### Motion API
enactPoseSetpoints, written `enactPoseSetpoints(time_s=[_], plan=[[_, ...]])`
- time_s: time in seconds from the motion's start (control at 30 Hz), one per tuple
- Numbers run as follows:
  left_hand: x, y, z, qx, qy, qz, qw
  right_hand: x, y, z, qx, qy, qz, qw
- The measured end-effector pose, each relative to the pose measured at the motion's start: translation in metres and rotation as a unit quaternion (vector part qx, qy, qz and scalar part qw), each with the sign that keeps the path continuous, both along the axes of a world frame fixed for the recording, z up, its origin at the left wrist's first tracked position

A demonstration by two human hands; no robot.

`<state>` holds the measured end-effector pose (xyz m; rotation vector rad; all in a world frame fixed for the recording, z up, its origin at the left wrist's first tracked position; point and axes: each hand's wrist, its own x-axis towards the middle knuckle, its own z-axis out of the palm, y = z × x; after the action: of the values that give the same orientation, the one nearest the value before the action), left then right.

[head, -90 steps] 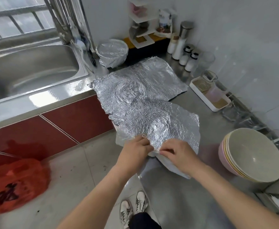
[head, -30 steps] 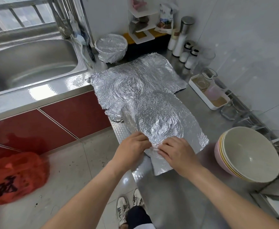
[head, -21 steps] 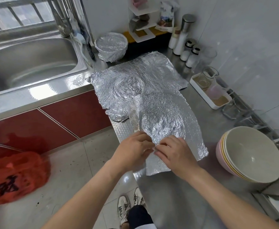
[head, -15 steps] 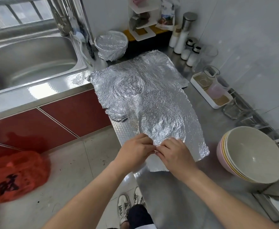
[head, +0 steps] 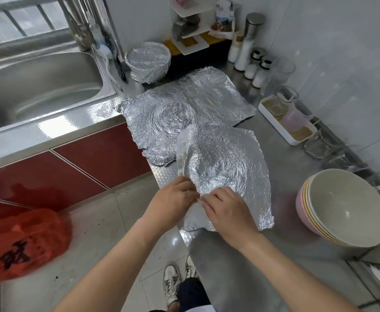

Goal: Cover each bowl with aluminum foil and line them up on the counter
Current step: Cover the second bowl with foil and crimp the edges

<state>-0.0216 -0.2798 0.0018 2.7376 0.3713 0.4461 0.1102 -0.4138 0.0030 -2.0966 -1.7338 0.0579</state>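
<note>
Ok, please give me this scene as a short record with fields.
left hand: pinches the near edge of the near foil sheet
right hand: pinches the same edge
near foil sheet: crumpled, partly raised off the counter
far foil sheet: flat, partly under the near one
covered bowl: foil-wrapped, beside the sink
stack of bowls: uncovered, on the right
</note>
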Motion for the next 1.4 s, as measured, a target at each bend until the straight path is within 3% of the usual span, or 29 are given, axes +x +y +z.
enactPoseSetpoints(time_s=[0.13, 0.63, 0.77, 1.1, 1.3, 1.4], plan=[[-0.001, -0.014, 0.013, 0.004, 0.008, -0.002, 1.0, 0.014, -0.011, 0.001, -0.008, 0.073, 0.005, 0.997], [0.003, -0.008, 0.0, -0.052, -0.009, -0.002, 0.999, 0.023, -0.016, 0.002, 0.004, -0.001, 0.027, 1.0], [0.008, -0.013, 0.013, -0.116, 0.011, 0.016, 0.993, 0.023, -0.016, 0.001, 0.006, -0.041, 0.037, 0.998], [0.023, -0.016, 0.0, -0.076, -0.004, -0.024, 0.997, 0.013, -0.013, 0.0, -0.002, -0.09, -0.013, 0.996], [0.023, -0.008, 0.004, -0.065, -0.006, -0.039, 0.997, 0.002, -0.005, -0.004, 0.002, -0.059, -0.056, 0.997], [0.014, 0.006, 0.013, -0.061, 0.038, -0.047, 0.996, -0.009, 0.0, -0.002, 0.01, -0.032, -0.044, 0.998]])
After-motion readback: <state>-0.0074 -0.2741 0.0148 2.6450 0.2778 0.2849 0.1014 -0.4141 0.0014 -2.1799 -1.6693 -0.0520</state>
